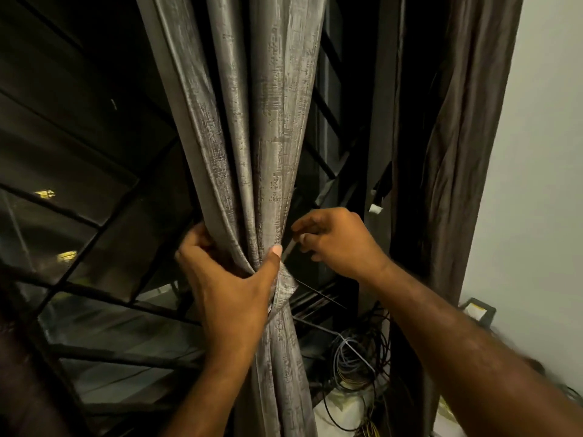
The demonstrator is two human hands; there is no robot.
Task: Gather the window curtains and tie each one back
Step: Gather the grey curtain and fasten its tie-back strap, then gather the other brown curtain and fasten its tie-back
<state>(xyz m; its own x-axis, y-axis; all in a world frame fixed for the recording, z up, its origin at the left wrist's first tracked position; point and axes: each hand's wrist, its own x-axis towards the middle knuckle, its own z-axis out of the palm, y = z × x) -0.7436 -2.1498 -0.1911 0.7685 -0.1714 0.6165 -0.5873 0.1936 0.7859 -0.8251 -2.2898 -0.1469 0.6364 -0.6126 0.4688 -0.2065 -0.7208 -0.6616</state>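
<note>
The grey curtain [252,137] hangs bunched in front of the dark window [79,152]. The left hand [233,285] is wrapped tight around its gathered waist, over the tie band [285,287]. The right hand [334,241], just beside the curtain, pinches the band's thin end between curled fingers.

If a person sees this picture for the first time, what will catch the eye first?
First, the grey curtain in the centre, gathered into a tight bunch where a band of the same fabric wraps it. The left hand squeezes that bunch, while the right hand pinches a thin strip beside it. Lower right, a tangle of cables lies below a darker curtain.
</note>
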